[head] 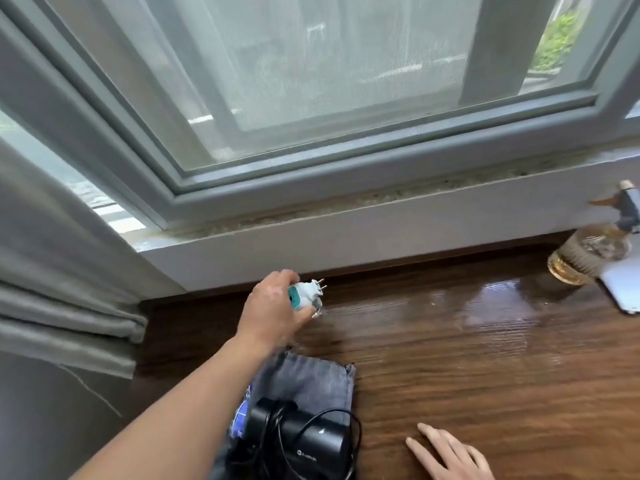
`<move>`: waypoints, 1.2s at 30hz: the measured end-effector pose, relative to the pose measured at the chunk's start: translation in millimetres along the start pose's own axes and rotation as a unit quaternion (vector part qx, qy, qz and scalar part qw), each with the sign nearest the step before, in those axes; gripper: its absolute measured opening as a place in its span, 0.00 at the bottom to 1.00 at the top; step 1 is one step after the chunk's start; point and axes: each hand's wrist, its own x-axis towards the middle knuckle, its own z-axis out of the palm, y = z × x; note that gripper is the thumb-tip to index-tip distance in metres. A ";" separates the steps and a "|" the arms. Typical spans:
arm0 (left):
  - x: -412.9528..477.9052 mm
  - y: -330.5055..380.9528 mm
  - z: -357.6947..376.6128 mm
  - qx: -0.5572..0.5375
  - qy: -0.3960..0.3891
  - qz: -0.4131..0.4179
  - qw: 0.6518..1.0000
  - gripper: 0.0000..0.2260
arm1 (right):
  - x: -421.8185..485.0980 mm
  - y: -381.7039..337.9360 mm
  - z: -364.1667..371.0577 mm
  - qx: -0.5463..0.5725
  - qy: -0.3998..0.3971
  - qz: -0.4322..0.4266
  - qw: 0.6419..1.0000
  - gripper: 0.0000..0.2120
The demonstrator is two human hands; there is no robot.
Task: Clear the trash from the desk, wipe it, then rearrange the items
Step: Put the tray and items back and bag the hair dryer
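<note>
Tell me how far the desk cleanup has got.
Done, apparently: the desk shows a wet sheen near the spray bottle, so wiping looks finished or nearly so. In hand: the left hand grips a white-and-teal plug at the desk's back edge; the right hand rests flat. Left: the grey pouch and corded black adapter sit piled at the front.

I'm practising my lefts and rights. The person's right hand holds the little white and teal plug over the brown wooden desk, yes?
No, the left hand holds the little white and teal plastic plug over the brown wooden desk. The head view shows it; the right hand lies flat on the desk.
</note>
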 end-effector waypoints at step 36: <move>-325.6 -82.1 126.4 -0.208 0.087 -0.461 0.858 0.19 | 184.2 -118.0 -79.1 0.132 -0.219 -0.068 0.964 0.44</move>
